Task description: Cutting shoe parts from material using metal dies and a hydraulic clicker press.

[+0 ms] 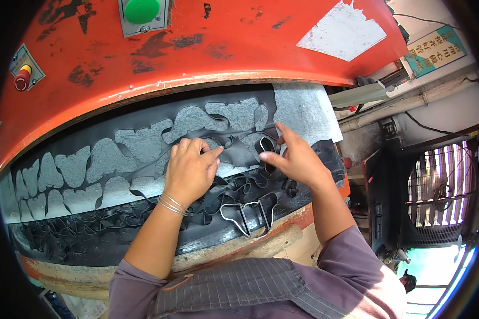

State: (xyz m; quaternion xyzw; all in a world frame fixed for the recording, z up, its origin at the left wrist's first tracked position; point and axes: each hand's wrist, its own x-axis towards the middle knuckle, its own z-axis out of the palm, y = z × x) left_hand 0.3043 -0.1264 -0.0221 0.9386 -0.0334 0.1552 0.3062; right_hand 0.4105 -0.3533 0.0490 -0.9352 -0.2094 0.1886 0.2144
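The small looped cutter (265,144), long axis slanting bodyward, lies against the right hand's (299,159) thumb, grip unclear; the left hand (189,167), loosely spread, is farther.

We look through one head-worn fisheye, the left of a side-by-side pair. Our lens sits above the apron (229,287), facing down and forward across the bench (106,250). Picture upright, unmirrored: our left is the wearer's left. The forearms (157,242) rise from below; the left hand (189,167) and right hand (298,154) come near mid-frame, within arm's reach of us. The red machine (239,53) spans the top, its front edge bowed in an arc. At right we see past the bench to a fan (436,191), farther off and leaning. Dark lens rim closes in our corners.
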